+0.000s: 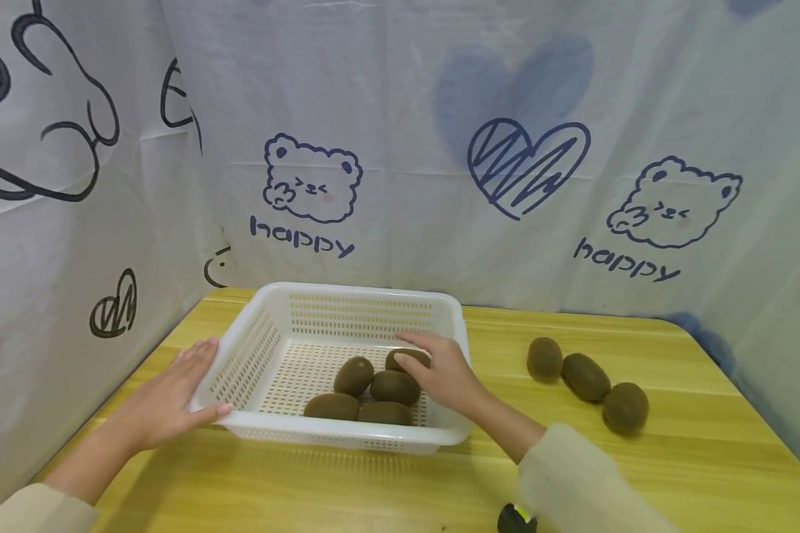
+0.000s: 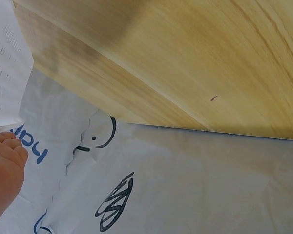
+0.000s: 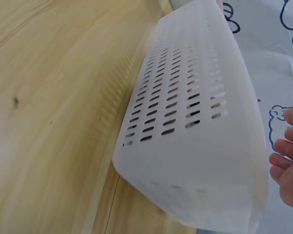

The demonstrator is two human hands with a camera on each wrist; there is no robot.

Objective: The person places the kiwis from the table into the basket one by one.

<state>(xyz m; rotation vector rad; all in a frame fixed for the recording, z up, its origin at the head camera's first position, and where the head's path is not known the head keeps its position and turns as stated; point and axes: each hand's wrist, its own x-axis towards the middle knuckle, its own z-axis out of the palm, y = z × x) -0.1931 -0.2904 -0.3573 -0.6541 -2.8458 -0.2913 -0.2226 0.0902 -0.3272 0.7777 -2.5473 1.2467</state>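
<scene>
A white perforated plastic basket [image 1: 347,290] stands on the wooden table with several brown kiwis [image 1: 355,376] grouped in its right half. My left hand [image 1: 167,400] rests at its front left corner, fingers stretched along the left side and thumb lying on the front rim. Over the right side of the basket reaches my right hand [image 1: 448,374], thumb and fingers spread above a kiwi [image 1: 410,359] at the back of the group. The right wrist view shows that hand [image 3: 290,161] above the rim with nothing visible in its fingers.
On the table [image 1: 500,459] to the right of the basket, three kiwis [image 1: 585,377] lie in a slanting row. Behind and to the left hangs a white cloth [image 1: 400,222] with drawn bears and hearts. A small black and yellow object [image 1: 516,518] shows beside the right sleeve.
</scene>
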